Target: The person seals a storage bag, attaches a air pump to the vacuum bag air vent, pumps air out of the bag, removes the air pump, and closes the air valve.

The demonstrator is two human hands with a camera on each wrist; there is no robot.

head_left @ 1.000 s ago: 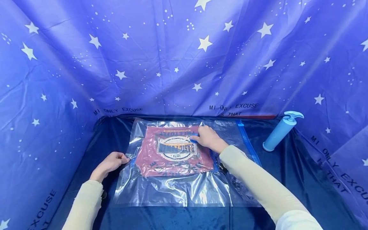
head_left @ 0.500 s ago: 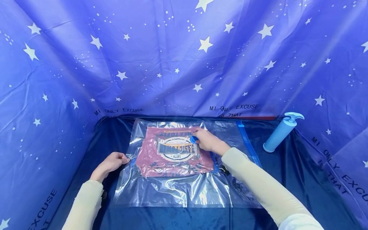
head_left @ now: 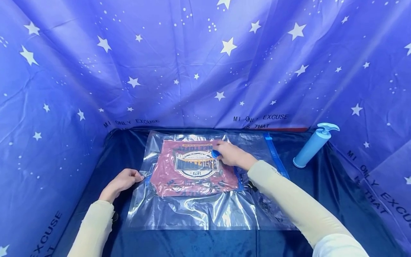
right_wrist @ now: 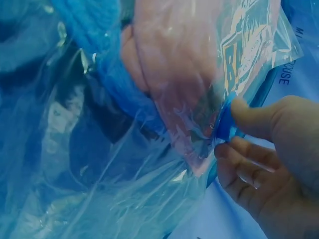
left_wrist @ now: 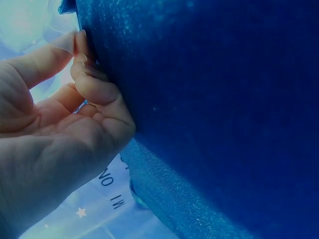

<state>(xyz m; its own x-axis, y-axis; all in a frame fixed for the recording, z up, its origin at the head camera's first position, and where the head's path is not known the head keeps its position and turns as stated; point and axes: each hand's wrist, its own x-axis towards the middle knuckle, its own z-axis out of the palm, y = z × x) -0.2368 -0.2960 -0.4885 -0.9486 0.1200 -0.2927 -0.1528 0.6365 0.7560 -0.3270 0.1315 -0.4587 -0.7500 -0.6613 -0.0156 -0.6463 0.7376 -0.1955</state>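
Observation:
A clear plastic vacuum storage bag (head_left: 192, 216) lies flat, with folded pink printed clothing (head_left: 165, 178) inside it. My left hand (head_left: 122, 180) pinches the bag's left edge; in the left wrist view, thumb and fingertips (left_wrist: 82, 37) meet on thin clear film. Over the clothing's upper right part, my right hand (head_left: 232, 154) holds the bag's round blue valve cap (head_left: 215, 154). The right wrist view has the thumb on one side of this cap (right_wrist: 227, 119) and fingers on the other. Some blue fabric (right_wrist: 112, 64) also shows through the film.
A light blue hand pump (head_left: 311, 148) stands tilted at the right, apart from the bag. Along the bag's right end runs a blue zip strip (head_left: 273, 151). Dark blue cloth (head_left: 199, 246) covers the table, and a starry purple curtain (head_left: 179, 64) surrounds it.
My right hand has shifted slightly back toward the right, and more of the blue valve cap shows. My left hand keeps its place on the bag's edge.

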